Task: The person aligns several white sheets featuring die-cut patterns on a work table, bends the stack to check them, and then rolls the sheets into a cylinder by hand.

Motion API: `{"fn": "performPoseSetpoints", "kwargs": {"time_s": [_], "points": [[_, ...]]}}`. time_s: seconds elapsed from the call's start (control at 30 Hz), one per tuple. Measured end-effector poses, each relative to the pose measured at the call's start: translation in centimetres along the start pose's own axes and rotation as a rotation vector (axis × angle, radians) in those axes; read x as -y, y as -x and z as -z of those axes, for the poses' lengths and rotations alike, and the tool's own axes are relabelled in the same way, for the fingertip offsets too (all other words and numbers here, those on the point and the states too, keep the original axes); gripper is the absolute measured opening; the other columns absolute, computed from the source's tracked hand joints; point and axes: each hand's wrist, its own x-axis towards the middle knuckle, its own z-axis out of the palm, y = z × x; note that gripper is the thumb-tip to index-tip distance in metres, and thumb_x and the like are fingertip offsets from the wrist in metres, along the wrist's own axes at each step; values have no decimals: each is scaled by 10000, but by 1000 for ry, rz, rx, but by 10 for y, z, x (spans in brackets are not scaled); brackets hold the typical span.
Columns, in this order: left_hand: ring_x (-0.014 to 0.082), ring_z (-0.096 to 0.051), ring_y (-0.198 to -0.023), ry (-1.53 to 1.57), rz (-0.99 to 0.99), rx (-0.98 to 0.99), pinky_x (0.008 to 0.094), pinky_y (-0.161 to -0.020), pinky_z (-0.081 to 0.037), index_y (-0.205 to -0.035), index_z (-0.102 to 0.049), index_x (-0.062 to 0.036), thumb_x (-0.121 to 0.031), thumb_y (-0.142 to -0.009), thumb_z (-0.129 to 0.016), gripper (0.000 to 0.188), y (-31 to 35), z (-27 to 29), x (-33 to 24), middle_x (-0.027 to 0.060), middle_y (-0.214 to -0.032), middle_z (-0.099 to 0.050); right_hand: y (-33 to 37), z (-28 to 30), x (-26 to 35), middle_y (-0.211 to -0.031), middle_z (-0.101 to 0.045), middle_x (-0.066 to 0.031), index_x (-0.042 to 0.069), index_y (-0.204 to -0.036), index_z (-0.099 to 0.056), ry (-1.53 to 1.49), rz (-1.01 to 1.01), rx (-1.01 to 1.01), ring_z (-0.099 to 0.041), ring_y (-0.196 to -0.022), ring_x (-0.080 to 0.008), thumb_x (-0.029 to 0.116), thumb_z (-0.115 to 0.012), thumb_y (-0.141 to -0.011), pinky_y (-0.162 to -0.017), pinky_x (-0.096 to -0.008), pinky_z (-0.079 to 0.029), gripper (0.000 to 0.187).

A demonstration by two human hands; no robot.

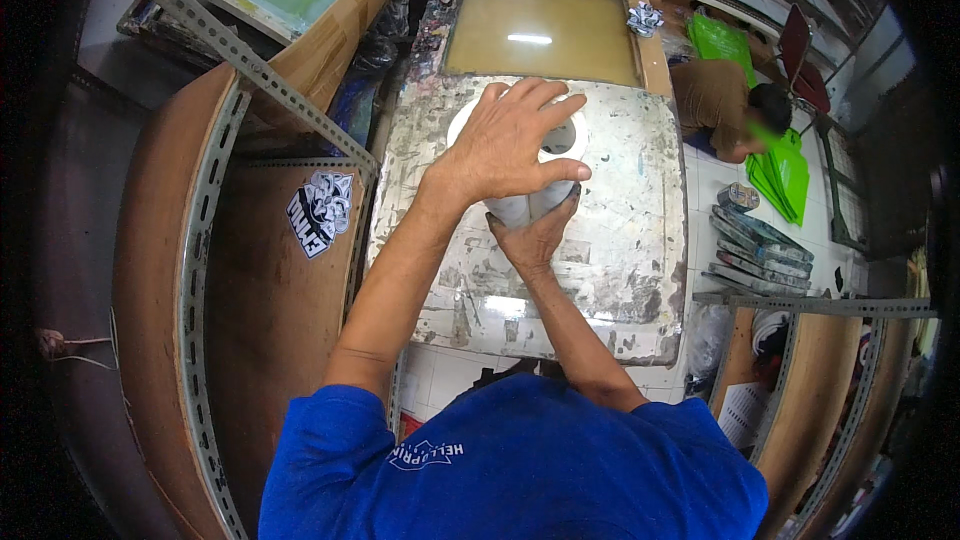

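White rolls (579, 142) with a hollow core stand upright and close together on a stained white work table (630, 240). My left hand (508, 145) lies over their tops with its fingers spread and its thumb stretched to the right. It hides much of the left roll (458, 126). My right hand (535, 235) grips the near sides of the rolls low down, thumb and fingers to either side, and its fingertips are darkened. Whether the rolls touch the table is hidden by my hands.
Beyond the table top is a framed yellowish screen (540, 35). A brown shelf (290, 320) with perforated metal posts stands left, another shelf (810, 390) lower right. At right a person (715, 105) crouches by green bags (780, 175) and stacked dark-stained strips (760, 252).
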Motion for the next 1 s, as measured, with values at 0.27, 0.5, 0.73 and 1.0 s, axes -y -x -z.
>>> {"fn": "performPoseSetpoints", "kwargs": {"time_s": [0.27, 0.5, 0.73, 1.0], "points": [[379, -396, -1336, 69, 48, -773, 502, -1092, -307, -1444, -367, 0, -598, -807, -666, 923, 24, 2, -5, 224, -1426, -444, 6, -2, -12, -1419, -308, -344, -26, -1445, -103, -98, 28, -63, -340, -1297, -511, 244, -879, -599, -1082, -572, -318, 1179], [415, -409, -1311, 575, 665, -899, 474, -1053, -370, -1480, -118, 30, -311, -596, -906, 1233, 81, -143, -33, 283, -1401, -398, 15, -8, -21, -1375, -431, -254, -27, -1427, -206, -17, -65, 16, -448, -1271, -412, 175, -830, -709, -968, -466, -481, 973], [459, -528, -1168, 480, 1012, -824, 493, -971, -447, -1431, -113, 24, -330, -518, -947, 1287, 52, -156, -48, 326, -1283, -466, 43, -40, -69, -1339, -486, -206, -7, -1431, -263, -113, 126, -119, -468, -1267, -371, 199, -754, -812, -931, -429, -511, 816], [477, -597, -1026, 335, 1038, -855, 511, -881, -476, -1376, -200, 34, -375, -590, -901, 1129, 48, -163, -46, 313, -1147, -562, 28, 1, -21, -1381, -463, -190, -6, -1457, -271, -294, -144, 129, -395, -1327, -371, 297, -714, -846, -985, -444, -473, 814]]}}
